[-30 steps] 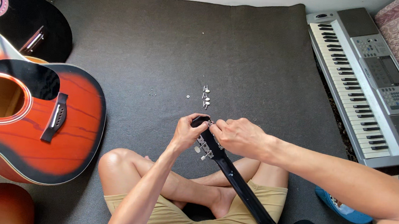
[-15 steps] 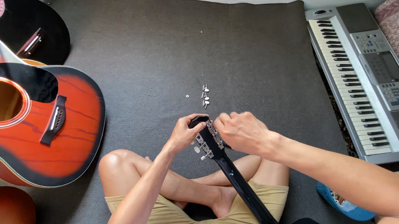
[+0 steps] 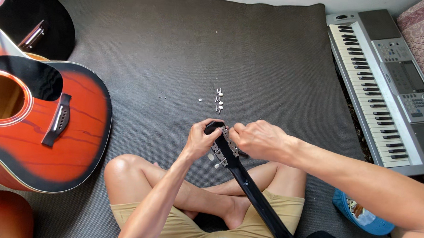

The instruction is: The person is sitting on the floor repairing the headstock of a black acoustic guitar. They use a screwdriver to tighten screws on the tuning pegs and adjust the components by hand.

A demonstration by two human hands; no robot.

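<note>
1. Left hand [image 3: 201, 139]: grasps the left edge of the black guitar headstock [image 3: 221, 143], fingers curled round it, steadying it.
2. Right hand [image 3: 259, 139]: clenched over the right edge of the same headstock, fingertips pinched at the tuning machines [image 3: 217, 157]; whether a loose part sits between the fingers cannot be told.
3. Position of the headstock: directly between both hands, above the crossed legs. Both hands are in contact with it, neither nearer than the other.
4. Long axis: the black guitar neck [image 3: 261, 202] runs from the headstock down and to the right, toward the person's lap, ending at the black body at the bottom edge.
5. Loose hardware: a small cluster of silvery tuner parts [image 3: 218, 100] lies on the grey mat [image 3: 177, 42] just beyond the hands; about three pegs, one washer beside them, and tiny screws further left. Exact count too small to confirm.
6. Surroundings, counted: one red-burst acoustic guitar [image 3: 32, 126] at left, one black guitar [image 3: 25, 11] in the upper left corner, part of another reddish body at lower left, one electronic keyboard [image 3: 388, 91] at right, one blue bowl [image 3: 359, 214] by the right forearm.
</note>
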